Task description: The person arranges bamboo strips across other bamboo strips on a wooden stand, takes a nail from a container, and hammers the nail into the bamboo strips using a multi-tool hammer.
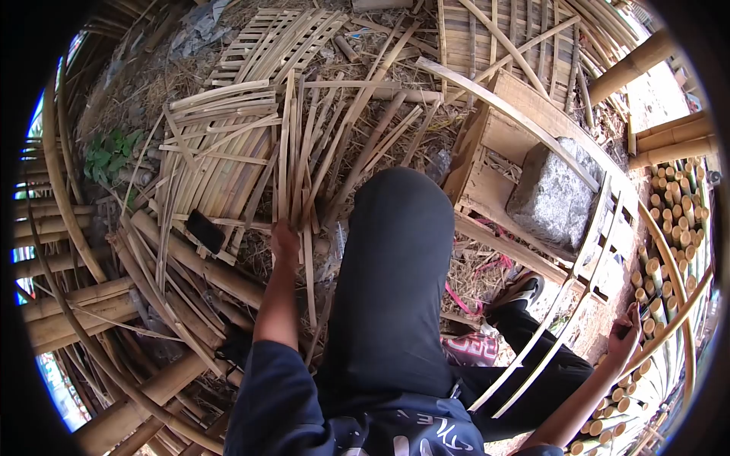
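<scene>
My left hand (285, 242) is closed at the near end of several long, pale bamboo strips (293, 152), which fan out away from me over the ground. Off to the right, my right hand (625, 334) is raised with curled fingers. A small dark thing may be in it, but I cannot make out what. Beside that hand stand stacked cut bamboo poles (661, 266). Two thin bamboo strips (559, 304) slant over my right leg, between my knee and the right hand.
A black phone (205, 232) lies on a bamboo slat panel (228, 167) at the left. A grey stone block (555, 194) rests on a wooden crate (475, 163). Thick bamboo poles (201, 258) lie at the left. Straw and scraps cover the ground.
</scene>
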Motion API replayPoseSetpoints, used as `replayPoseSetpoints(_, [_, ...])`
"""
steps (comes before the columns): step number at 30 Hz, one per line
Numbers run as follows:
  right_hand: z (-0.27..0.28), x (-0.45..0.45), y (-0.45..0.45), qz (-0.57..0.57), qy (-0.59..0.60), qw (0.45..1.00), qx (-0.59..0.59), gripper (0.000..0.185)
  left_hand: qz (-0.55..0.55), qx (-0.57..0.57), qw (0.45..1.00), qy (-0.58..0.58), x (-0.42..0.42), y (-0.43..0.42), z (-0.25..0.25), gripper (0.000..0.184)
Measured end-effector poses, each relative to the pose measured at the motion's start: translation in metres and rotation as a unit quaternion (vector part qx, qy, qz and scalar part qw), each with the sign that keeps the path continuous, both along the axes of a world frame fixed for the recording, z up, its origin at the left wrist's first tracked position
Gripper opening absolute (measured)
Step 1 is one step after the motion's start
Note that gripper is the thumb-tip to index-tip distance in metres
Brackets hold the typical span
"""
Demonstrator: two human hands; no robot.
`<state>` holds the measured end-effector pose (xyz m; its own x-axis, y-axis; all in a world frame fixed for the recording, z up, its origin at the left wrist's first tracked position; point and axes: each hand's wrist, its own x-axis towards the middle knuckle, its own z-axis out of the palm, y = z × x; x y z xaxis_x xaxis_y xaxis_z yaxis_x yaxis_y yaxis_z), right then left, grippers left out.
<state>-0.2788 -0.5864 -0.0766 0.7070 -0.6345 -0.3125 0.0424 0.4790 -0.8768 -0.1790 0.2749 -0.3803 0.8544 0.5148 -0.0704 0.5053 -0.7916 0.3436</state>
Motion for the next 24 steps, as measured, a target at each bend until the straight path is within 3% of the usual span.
replayPoseSetpoints(5, [0.005, 0.003, 0.008, -0.002, -0.002, 1.0, 0.006, 0.021, -0.002, -0.044, 0.998, -0.037, 0.001, 0.014, 0.007, 0.021])
replayPoseSetpoints(8, [0.003, 0.001, 0.007, -0.002, -0.004, 1.0, 0.007, 0.022, 0.005, -0.167, 0.978, -0.126, -0.008, 0.046, 0.003, 0.019])
replayPoseSetpoints(9, [-0.001, -0.001, -0.004, 0.004, -0.011, 1.0, 0.013, 0.022, 0.056, -0.239, 0.964, -0.103, -0.01, 0.041, 0.024, 0.019])
replayPoseSetpoints(11, [-0.006, -0.004, -0.015, 0.009, -0.024, 0.999, 0.022, 0.024, 0.157, -0.379, 0.91, -0.057, -0.005, 0.022, 0.099, 0.019])
replayPoseSetpoints(14, [-0.005, -0.005, -0.018, 0.014, -0.037, 0.999, 0.031, 0.026, 0.272, -0.567, 0.768, -0.121, -0.016, 0.041, 0.125, 0.019])
replayPoseSetpoints(15, [-0.004, -0.005, -0.019, 0.025, -0.04, 0.998, 0.032, 0.027, 0.27, -0.548, 0.785, -0.101, -0.018, 0.04, 0.151, 0.023])
replayPoseSetpoints(18, [-0.005, -0.007, -0.023, 0.041, -0.046, 0.997, 0.042, 0.028, 0.228, -0.49, 0.836, -0.096, -0.03, 0.068, 0.164, 0.024])
replayPoseSetpoints(24, [0.008, 0.001, 0.003, 0.002, -0.046, 0.998, 0.046, 0.021, 0.249, -0.508, 0.806, -0.177, -0.051, 0.085, 0.216, 0.038])
